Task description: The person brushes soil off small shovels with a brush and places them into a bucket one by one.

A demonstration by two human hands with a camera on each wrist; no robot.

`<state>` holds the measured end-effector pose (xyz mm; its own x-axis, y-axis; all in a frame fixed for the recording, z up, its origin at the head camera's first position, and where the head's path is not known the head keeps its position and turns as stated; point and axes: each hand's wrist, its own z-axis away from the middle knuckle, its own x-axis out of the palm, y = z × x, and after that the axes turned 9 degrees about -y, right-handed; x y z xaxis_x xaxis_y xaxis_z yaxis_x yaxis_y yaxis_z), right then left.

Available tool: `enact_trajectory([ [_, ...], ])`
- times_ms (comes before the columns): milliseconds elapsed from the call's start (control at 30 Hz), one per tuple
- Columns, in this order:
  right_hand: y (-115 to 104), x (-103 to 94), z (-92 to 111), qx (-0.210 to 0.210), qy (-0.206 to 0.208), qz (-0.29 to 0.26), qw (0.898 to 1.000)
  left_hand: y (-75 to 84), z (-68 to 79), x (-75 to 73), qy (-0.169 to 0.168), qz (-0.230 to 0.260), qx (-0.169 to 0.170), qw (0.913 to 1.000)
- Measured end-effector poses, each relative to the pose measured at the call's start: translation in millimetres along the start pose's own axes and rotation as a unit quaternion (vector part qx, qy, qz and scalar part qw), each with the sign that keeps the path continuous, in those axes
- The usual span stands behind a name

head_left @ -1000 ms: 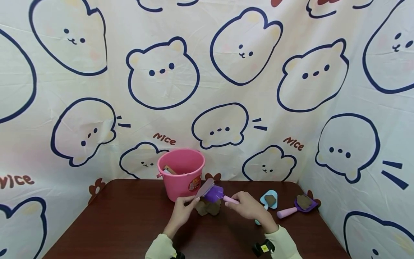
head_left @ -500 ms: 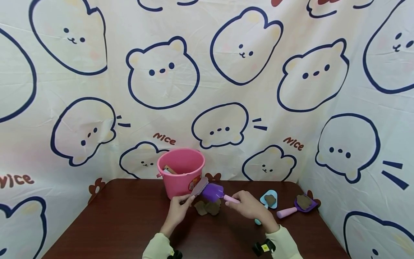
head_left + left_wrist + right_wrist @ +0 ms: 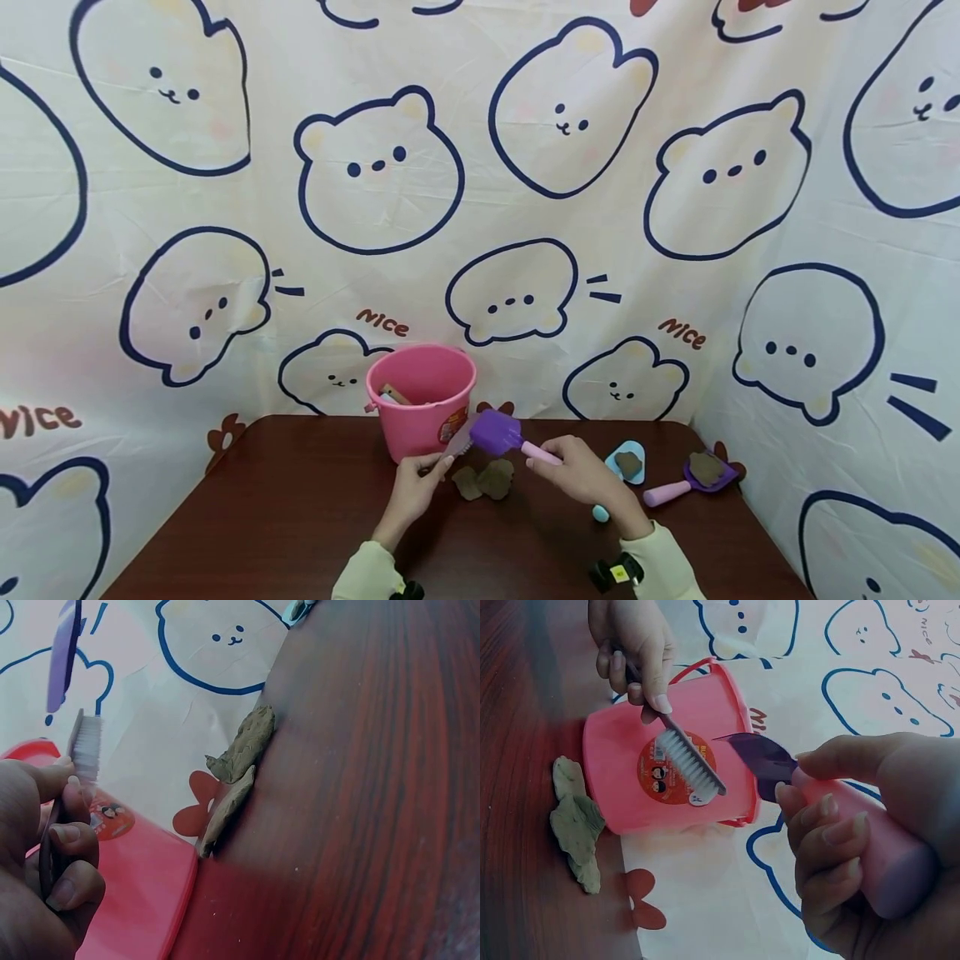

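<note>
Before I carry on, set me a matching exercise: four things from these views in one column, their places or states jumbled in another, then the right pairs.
Things:
1. brush
2. bucket
3. raised purple shovel
4. blue scoop

Places or states:
A. held in the right hand
B. lying with a brown lump on it
C. held in the left hand
D. standing on the table, a label on its side

Pairs: 1-C, 2-D, 3-A, 4-B
</note>
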<state>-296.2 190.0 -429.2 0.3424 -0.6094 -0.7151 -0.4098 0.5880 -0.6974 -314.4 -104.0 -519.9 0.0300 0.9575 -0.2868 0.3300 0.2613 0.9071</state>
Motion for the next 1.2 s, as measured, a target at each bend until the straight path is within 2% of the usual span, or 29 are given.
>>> enact_trajectory([
  [300,1.3,3.3,-10.1,-0.028,0.034,-0.012,0.999,-0.6,-1.0,0.4,-0.013,-0.01,0.003,0.9999],
  [600,-16.2,-2.4,-30.6,-0.034,0.044,-0.048,0.997,-2.2,-0.9,-1.0,-0.035,-0.009,-0.01,0.9993],
  [800,-33.2,-10.4,-56.4,-0.062,0.052,-0.058,0.995,-4.1,-0.2,-2.9,-0.037,-0.003,-0.012,0.9992],
  [1200,-48.6,-10.7,-120.9,-0.035,0.064,-0.033,0.997,-6.5,0.2,-8.1,-0.049,-0.025,-0.009,0.9985],
])
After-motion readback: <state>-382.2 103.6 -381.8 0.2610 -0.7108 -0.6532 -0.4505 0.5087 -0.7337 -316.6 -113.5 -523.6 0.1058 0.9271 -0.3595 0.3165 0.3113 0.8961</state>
